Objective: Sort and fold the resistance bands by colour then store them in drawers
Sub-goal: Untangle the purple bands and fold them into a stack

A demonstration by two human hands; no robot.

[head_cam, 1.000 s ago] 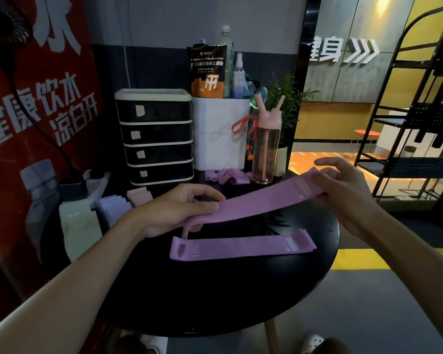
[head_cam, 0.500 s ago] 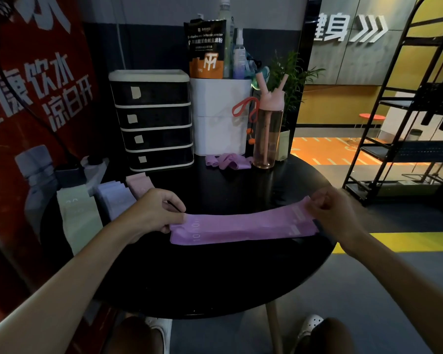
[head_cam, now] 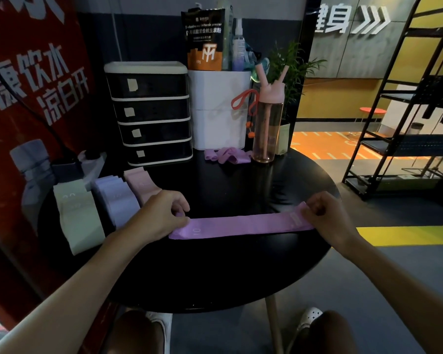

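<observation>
So a second ago the purple band (head_cam: 241,224) was up in the air, stretched between both hands over a matching one already lying on the desk (head_cam: 215,272). Now it's down flat on top of that one, edges pretty much lined up, so it reads as a single strip. My guess is that the pair is stacked and ready for folding.

Left hand (head_cam: 161,215) has its grip pinched on the left end, and right hand (head_cam: 325,213) is clamped on the right end the same way. The band's long axis runs left to right across the desk, with the printed-number end at the left and the label patch at the right. The loose purple bands (head_cam: 226,155) by the drawer unit (head_cam: 151,113) are not yet sorted.
</observation>
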